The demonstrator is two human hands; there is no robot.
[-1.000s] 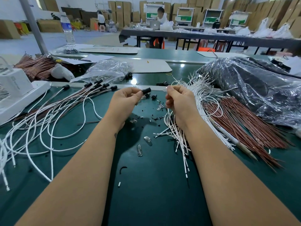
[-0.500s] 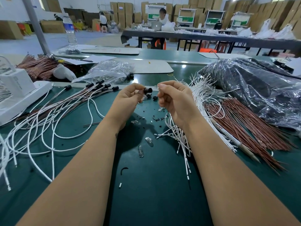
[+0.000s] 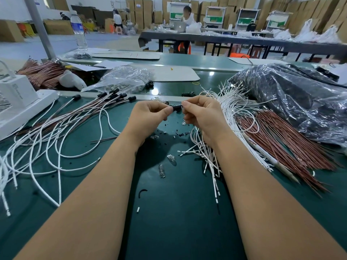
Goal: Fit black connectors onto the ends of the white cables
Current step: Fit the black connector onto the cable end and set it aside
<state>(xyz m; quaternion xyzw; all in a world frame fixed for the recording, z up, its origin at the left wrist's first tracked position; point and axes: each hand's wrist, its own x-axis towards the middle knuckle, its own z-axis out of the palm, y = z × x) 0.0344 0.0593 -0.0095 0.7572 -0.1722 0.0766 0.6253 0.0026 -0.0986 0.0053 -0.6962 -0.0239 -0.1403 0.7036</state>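
I see a smooth, matt dark green table mat (image 3: 169,222) with a faint sheen. The white cables (image 3: 231,109) look plastic-coated and slightly glossy; the reddish-brown wires (image 3: 293,139) beside them have a duller coating. The black connector (image 3: 176,107) looks like matt plastic. Two crinkled plastic bags catch the light: a clear bag (image 3: 124,79) and a glossy dark bag (image 3: 300,98). The water bottle (image 3: 78,30) is clear plastic. The white box (image 3: 16,92) looks like smooth hard plastic.

Warehouse hall, stacked cardboard boxes (image 3: 139,10)
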